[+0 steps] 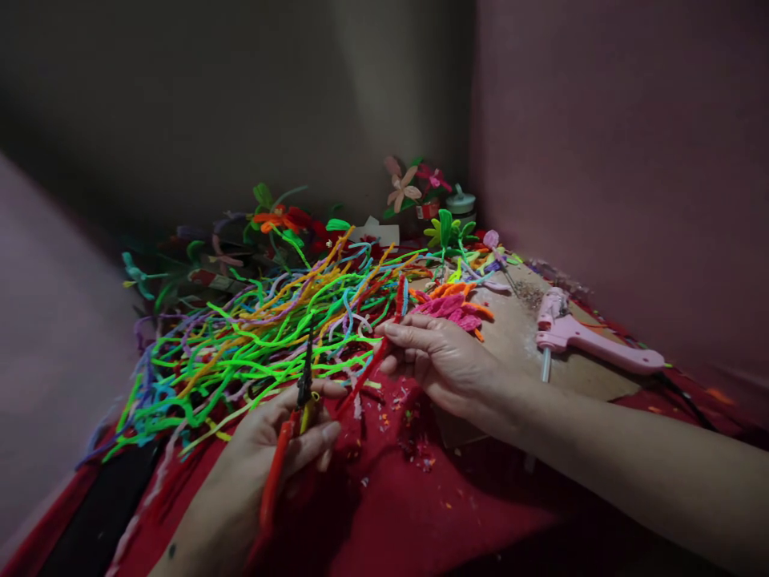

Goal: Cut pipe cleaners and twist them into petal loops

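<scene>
My left hand point(288, 449), at the lower middle, is closed around pliers point(305, 373) with a long, thin dark nose pointing up and red handles with some yellow. My right hand point(441, 357) pinches a red pipe cleaner point(368, 375) between thumb and fingers. One part of the red pipe cleaner stands up above the fingers, and the rest slants down toward my left fingertips. Whether the left fingers touch its lower end, I cannot tell. Behind both hands lies a big heap of loose pipe cleaners point(252, 344) in green, orange, purple, blue and red.
A pink glue gun point(601, 340) lies on a brown board point(510, 324) at right. Pink petal shapes point(450, 311) sit just beyond my right hand. Pipe-cleaner flowers point(404, 191) and a lidded jar point(461, 202) stand at the back. Scraps dot the red cloth point(414, 497).
</scene>
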Available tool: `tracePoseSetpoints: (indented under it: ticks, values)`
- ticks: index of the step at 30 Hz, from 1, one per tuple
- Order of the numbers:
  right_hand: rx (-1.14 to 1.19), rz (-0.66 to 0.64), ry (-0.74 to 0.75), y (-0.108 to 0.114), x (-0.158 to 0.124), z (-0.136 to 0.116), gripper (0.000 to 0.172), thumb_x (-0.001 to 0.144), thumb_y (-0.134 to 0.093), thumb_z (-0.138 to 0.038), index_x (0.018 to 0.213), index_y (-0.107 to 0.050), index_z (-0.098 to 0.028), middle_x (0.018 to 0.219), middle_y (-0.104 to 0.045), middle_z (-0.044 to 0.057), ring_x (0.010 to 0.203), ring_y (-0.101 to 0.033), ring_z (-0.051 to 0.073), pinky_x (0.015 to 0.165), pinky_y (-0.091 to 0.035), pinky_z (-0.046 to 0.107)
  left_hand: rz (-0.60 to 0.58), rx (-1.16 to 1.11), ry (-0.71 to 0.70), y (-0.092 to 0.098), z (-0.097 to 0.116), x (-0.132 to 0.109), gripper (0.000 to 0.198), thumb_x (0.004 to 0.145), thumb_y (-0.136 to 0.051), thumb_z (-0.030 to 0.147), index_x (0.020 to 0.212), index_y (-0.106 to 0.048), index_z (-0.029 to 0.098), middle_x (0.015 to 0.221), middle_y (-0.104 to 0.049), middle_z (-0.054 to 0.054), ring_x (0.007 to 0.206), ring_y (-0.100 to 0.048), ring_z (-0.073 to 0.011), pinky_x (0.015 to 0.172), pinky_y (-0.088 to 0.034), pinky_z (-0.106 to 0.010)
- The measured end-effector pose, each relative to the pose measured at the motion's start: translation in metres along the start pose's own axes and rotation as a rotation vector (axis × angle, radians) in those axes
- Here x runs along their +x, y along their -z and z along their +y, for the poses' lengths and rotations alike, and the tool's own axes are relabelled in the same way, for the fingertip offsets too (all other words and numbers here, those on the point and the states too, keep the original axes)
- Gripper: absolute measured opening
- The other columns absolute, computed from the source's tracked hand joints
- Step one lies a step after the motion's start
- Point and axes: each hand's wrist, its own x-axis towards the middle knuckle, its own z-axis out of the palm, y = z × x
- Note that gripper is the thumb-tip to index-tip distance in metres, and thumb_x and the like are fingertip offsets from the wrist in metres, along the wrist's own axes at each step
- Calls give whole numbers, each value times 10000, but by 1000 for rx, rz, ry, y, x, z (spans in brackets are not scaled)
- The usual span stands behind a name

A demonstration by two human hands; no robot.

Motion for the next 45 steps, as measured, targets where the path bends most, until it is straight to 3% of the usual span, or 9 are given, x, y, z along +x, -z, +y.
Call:
tracePoseSetpoints:
  ticks: [5,8,14,22,29,32,35,39,45]
  values:
    - [-52,12,-8,1,0,0,158,685,-700,-135,676,-542,-143,562,-601,-30,457,-613,101,456,-455,182,242,-38,-154,-5,11,2,453,603,-792,303,991,-581,204,749,-690,5,579,-615,-99,476,-451,-143]
    - [-95,19,-36,0,-2,2,186,687,-701,-147,649,-519,-144,532,-599,-26,453,-616,108,439,-449,179,314,-69,-213,-9,19,1,512,580,-804,285,1028,-568,207,829,-712,-15,567,-618,-105,405,-402,-133]
    - [-121,-31,-64,-1,-8,10,190,662,-733,-179,688,-554,-125,574,-625,-6,463,-610,103,465,-457,192,129,-120,-210,-27,16,-3,513,575,-800,199,1036,-573,192,778,-672,8,677,-638,-133,597,-514,-202]
    - [-71,-115,-200,4,-4,10,150,709,-659,-237,657,-630,-99,532,-643,50,457,-594,120,479,-433,220,181,-200,-158,-17,19,0,472,558,-803,199,981,-592,198,641,-580,56,458,-507,-51,406,-375,-133]
    - [102,-211,-405,1,-12,8,68,678,-634,-180,655,-623,-117,589,-681,55,458,-614,126,489,-461,223,-34,-292,-78,-7,14,2,296,674,-726,277,946,-630,210,550,-507,45,447,-447,-64,410,-334,-166]
    - [168,-291,-470,-2,-16,6,69,651,-653,-184,636,-625,-122,589,-686,52,450,-622,140,473,-470,229,-156,-297,-54,-10,13,1,179,697,-698,331,787,-649,185,514,-470,37,439,-415,-72,434,-340,-198]
    - [135,-278,-388,-2,-15,5,92,652,-673,-191,619,-635,-115,588,-686,46,450,-617,128,472,-470,219,-302,-260,-13,-13,11,3,278,723,-664,377,571,-570,163,497,-454,23,432,-396,-74,438,-328,-212]
    - [50,-206,-234,-1,-10,6,160,652,-720,-245,628,-641,-109,586,-679,33,438,-598,104,461,-449,201,-286,-228,3,-14,10,6,290,751,-638,358,560,-534,166,496,-472,19,425,-388,-73,434,-331,-210]
    - [40,-274,-230,-1,-10,7,230,689,-734,-305,673,-661,-88,648,-688,56,538,-634,112,579,-491,234,-370,-264,20,-11,10,9,359,730,-653,379,493,-496,160,428,-406,28,391,-367,-66,412,-296,-207]
